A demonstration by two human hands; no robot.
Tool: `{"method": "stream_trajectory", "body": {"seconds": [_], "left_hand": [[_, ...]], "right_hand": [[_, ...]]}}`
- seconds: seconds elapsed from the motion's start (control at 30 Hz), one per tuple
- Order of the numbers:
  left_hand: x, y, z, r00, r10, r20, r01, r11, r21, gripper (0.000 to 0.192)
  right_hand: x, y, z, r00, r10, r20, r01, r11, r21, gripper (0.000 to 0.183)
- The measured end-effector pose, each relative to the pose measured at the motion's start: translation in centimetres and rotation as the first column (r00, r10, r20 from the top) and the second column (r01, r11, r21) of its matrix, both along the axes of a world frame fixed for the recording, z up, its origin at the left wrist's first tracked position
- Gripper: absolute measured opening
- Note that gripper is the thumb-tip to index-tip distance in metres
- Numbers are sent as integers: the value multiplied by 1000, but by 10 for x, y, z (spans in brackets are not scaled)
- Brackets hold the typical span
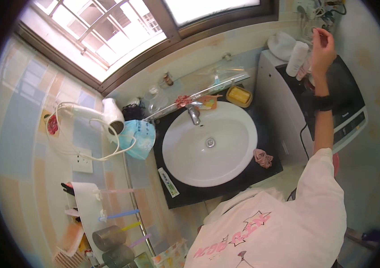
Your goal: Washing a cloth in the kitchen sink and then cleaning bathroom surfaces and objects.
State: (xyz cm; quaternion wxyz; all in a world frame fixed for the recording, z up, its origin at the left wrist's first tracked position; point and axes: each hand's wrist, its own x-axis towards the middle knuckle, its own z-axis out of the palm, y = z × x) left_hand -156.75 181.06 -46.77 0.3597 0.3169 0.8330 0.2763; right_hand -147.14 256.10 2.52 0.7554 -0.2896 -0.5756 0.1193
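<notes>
My right hand (324,50) is raised over the back of the washing machine (340,77), its fingers curled with thumb and fingertips close together; whether something small is between them I cannot tell. A white bottle (297,59) and a pinkish tube (303,69) stand just beside it. My left hand is out of view. Before me lies a white oval washbasin (190,160) with a metal faucet (193,114), set in a black countertop (190,198). A toothpaste tube (168,182) lies at its left, a crumpled pink cloth (263,158) at its right.
A yellow soap bar (239,95) sits in a dish behind the basin, near a glass shelf. On the left wall hang a white hair dryer (112,115) with a looped cord, a blue bag (139,139), and a rack with toothbrushes (119,215) and dark cups (109,238).
</notes>
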Motion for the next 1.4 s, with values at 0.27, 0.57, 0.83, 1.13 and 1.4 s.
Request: {"method": "stream_trajectory", "body": {"seconds": [0.27, 0.57, 0.83, 1.13, 1.4], "left_hand": [[-27, 14, -4, 986, -139, -90, 149, 982, 120, 20], [-33, 6, -20, 964, -120, -239, 112, 993, -46, 17], [-3, -1, 10, 999, -36, -36, 44, 969, 244, 13], [36, -19, 9, 987, 154, 45, -153, 988, -12, 14], [46, -23, 7, 975, 209, 72, -207, 978, -37, 15]], "right_hand": [[116, 133, -85, 726, -249, 641, 462, 867, -187, 18], [-2, 16, -20, 933, -88, 348, 80, 996, 37, 15], [-150, -46, -67, 543, 402, 738, -366, 904, -223, 14], [-223, 18, -170, -12, 335, 942, -72, 940, -335, 28], [-227, 3, -160, 330, 207, 921, 19, 974, -226, 15]]}}
